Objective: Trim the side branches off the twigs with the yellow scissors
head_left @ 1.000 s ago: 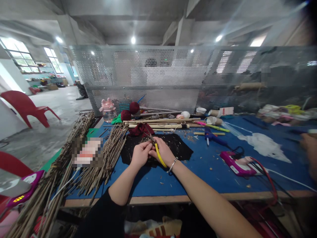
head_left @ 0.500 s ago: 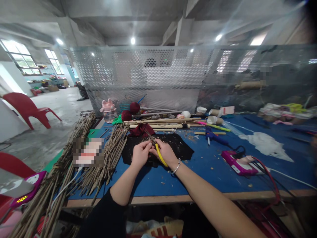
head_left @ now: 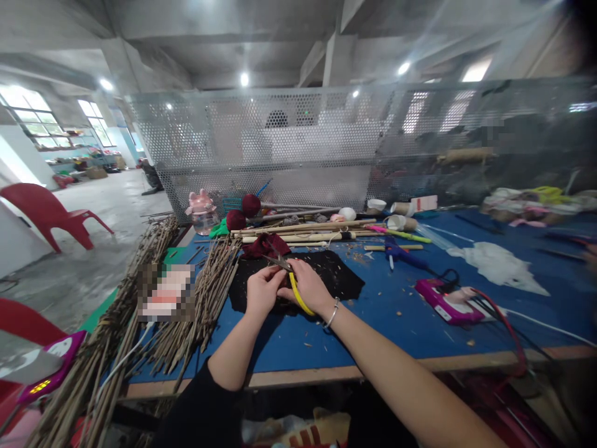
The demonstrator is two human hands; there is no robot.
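Note:
Over a black cloth my two hands meet, fingertips close together. My right hand grips scissors with a yellow handle. Their dark blades stand apart and point left, just above the fingertips of my left hand. The left fingers are pinched together; whatever lies between them is too small and hidden to name. Beyond the blades lies a dark red, crumpled piece of fabric or knitting. Small pale scraps are scattered on the black cloth.
Bundled thin sticks lie left, with a blurred-out object on them. Poles and dark red balls lie behind. Right are a blue glue gun, a magenta power box with cables, and a white plastic bag.
The scissors have turned from pointing up and away to pointing left, and their blades have spread apart over the left fingertips. The whole view has shifted slightly.

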